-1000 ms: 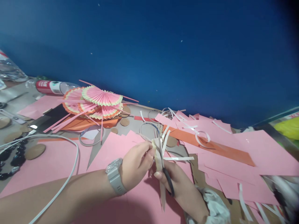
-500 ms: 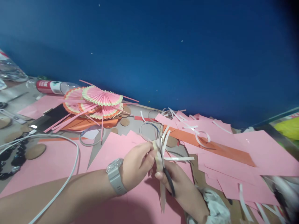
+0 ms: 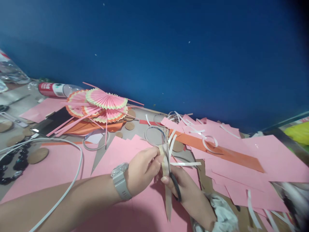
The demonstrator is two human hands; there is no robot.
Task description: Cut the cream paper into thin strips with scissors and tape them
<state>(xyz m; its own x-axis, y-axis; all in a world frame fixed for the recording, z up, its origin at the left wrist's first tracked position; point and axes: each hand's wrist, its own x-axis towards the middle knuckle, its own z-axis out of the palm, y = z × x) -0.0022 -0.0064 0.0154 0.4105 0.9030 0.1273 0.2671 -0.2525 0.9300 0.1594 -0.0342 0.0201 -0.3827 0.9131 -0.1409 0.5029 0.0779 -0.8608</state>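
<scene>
— What's crowding the hands?

— Pink paper sheets lie in overlapping layers across the counter, with an orange strip on top of them to the right and curled white offcuts scattered over both. A white cable loops over the left forearm, and a string of black beads sits at the far left edge.

— And the hands themselves?

— The left hand, a pale watch on its wrist, pinches the top of a narrow beige paper strip that hangs down between both hands. The right hand is closed through the black handles of a pair of scissors, whose blades point up beside the strip, touching it.

— Counts?

— One pair of scissors, one held strip. I see a stack of pleated paper fans, at least two, though the overlap hides the exact number. One bottle lies on its side behind them. Several brown cardboard discs are dotted about.

— Any room to move?

— A blue wall closes off the counter's far side. The only bare surface is a grey patch between the fans and the hands.
</scene>
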